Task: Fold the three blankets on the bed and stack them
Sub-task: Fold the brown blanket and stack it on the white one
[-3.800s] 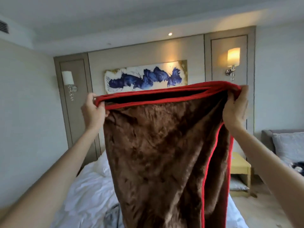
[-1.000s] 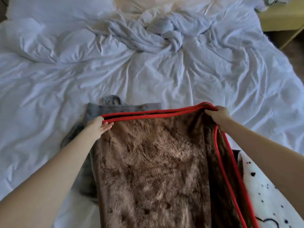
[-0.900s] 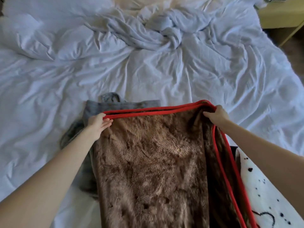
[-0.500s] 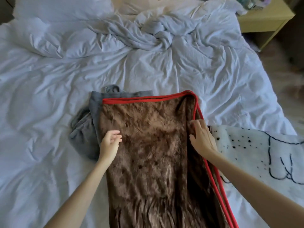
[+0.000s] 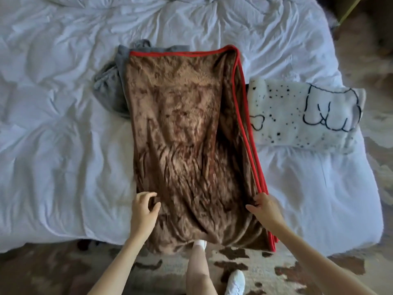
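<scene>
Left hand (image 5: 144, 206) and right hand (image 5: 263, 206) now sit at the near end of the brown blanket (image 5: 185, 135), one at each long side. Half a second ago they were halfway up it, and a second ago at its far red-bound corners. The right hand pinches the red-trimmed edge between thumb and fingers. The left hand's fingers curl over the plain left edge, but blur hides whether they have closed on the fabric. Below the hands, the brown blanket's near end hangs off the bed (image 5: 53, 124) toward the person's white shoe (image 5: 235, 282). Its length lies flat as a long strip, so the laying-down looks finished, and the next fold, near end carried to far end, seems ready to begin. Just right of the brown blanket lies the white spotted blanket (image 5: 297, 116), apparently folded already. From under the brown blanket's far left corner the grey blanket (image 5: 110, 90) pokes out, rumpled, so it probably still needs folding.
</scene>
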`<state>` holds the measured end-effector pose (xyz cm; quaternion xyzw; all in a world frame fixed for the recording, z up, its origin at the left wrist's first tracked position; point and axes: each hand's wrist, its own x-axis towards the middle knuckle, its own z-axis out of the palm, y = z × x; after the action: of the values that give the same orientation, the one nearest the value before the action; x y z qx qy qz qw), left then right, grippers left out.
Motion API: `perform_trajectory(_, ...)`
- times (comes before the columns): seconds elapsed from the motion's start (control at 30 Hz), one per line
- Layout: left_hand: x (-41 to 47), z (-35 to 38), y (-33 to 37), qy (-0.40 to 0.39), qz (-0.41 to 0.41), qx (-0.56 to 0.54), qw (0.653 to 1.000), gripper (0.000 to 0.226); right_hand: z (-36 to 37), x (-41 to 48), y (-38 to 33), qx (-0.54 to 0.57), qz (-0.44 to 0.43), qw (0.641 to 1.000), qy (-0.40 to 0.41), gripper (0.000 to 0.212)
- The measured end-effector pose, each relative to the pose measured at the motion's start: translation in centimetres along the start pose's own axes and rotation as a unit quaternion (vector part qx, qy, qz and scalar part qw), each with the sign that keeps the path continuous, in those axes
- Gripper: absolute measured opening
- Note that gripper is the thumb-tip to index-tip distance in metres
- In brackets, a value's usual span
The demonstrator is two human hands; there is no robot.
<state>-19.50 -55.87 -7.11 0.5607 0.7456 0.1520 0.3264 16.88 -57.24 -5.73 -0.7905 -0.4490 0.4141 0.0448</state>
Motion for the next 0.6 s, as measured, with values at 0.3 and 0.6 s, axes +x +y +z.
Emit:
perform_trajectory(0.3,-8.8,4.4,-4.1,0.044,-0.15,-0.141,0.978,0.07,5.1,-4.0,4.5,0.126,0.063,0.975,0.17,0.033)
perform_trajectory(0.6,-7.3,5.9,-4.8,0.05,-0.205,-0.083,0.974,0.057,5.1,-3.5,10.3,0.062,-0.05,0.971,0.226,0.008)
